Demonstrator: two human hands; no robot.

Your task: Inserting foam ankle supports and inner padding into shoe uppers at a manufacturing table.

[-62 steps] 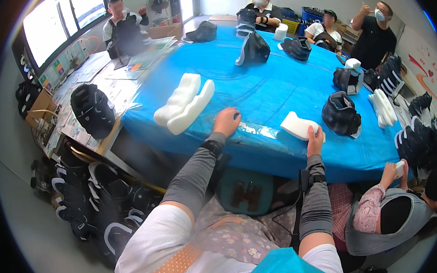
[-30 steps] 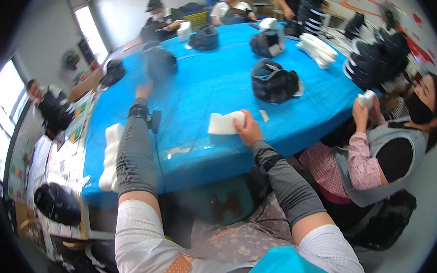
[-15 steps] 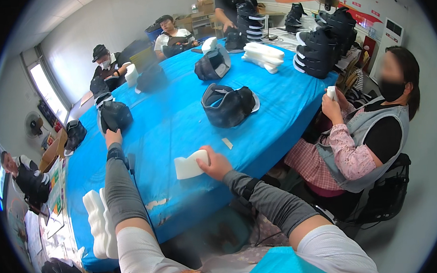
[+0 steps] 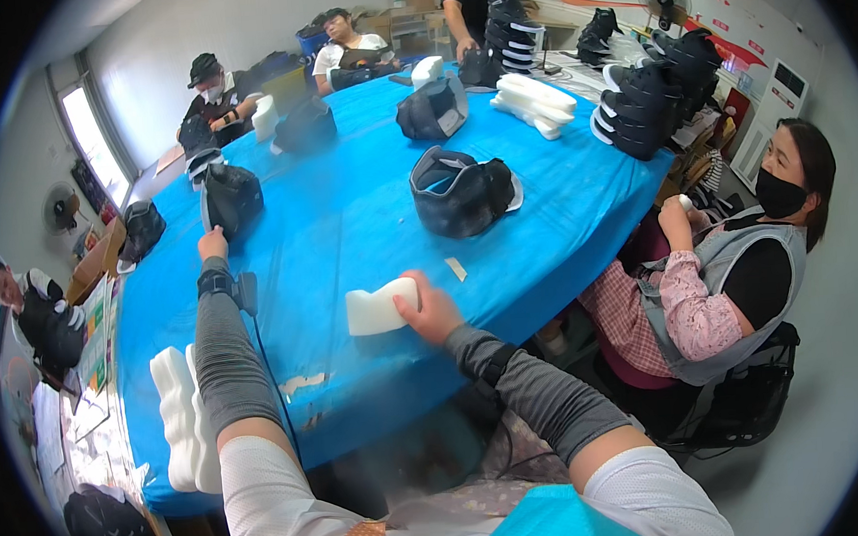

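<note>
My left hand (image 4: pixel 213 245), arm stretched far out, pinches the near edge of a black padded fabric cover (image 4: pixel 236 197) that stands tilted at the table's left. The palm is hidden from me. Close to the near edge, my right hand (image 4: pixel 435 307) is closed around one end of a white foam block (image 4: pixel 379 309) with a curved outline, low over the blue tabletop. Another ring-shaped black cover (image 4: pixel 456 202) with grey lining and a pale tab sits beyond it. Wavy white foam pieces (image 4: pixel 174 413) stand beside my left forearm.
A blue-covered table (image 4: pixel 348 234) spans the middle. Stacked black covers (image 4: pixel 626 118) and more white foam (image 4: pixel 534 104) are at the far right. A masked co-worker (image 4: pixel 734 279) sits at the right; several others sit or stand around the table. A cable (image 4: pixel 270 361) runs along my left arm.
My view has shifted slightly, so the table things appear higher. The cover at my left hand now stands more upright. The right-hand co-worker has lowered their hands. My right hand keeps the foam.
</note>
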